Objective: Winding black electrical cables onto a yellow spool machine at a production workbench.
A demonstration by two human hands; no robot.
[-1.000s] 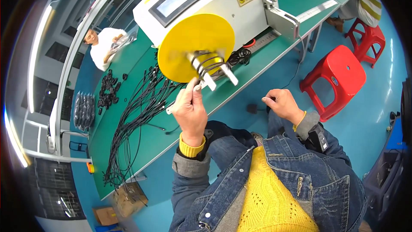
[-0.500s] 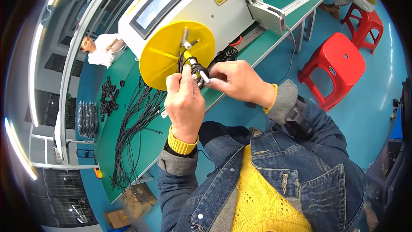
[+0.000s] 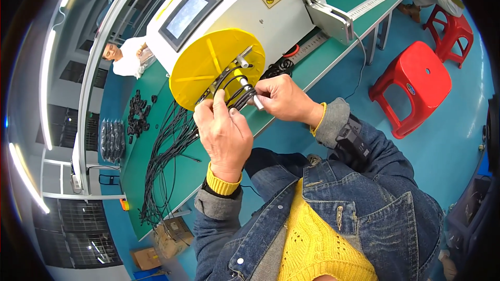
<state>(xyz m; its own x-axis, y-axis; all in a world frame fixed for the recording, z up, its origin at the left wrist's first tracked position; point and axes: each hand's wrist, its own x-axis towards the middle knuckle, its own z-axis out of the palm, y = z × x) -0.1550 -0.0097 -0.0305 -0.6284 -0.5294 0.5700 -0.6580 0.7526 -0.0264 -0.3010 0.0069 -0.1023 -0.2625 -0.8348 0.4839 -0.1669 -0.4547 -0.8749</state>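
A yellow disc [image 3: 192, 68] with metal pegs stands on the front of a white winding machine [image 3: 237, 18]. Black cable [image 3: 242, 97] loops around the pegs in several turns. My left hand [image 3: 224, 132] has its fingertips bent against the lower side of these loops, gripping the cable. My right hand [image 3: 289, 101] pinches at the loops by the near peg [image 3: 259, 104]; its thumb and fingertips are partly hidden behind peg and cable. Both hands stay close together in front of the disc.
Loose black cables [image 3: 166, 148] trail over the green table [image 3: 182, 179], left of my hands. Small black parts [image 3: 138, 114] and bagged pieces [image 3: 111, 140] lie farther left. Red stools [image 3: 424, 86] stand right. A person [image 3: 127, 58] is beyond the table.
The disc and its pegs have turned a little, and the cable loops now stretch more openly between the pegs. My left fingers have shifted along the loops; my right hand stays by the near peg.
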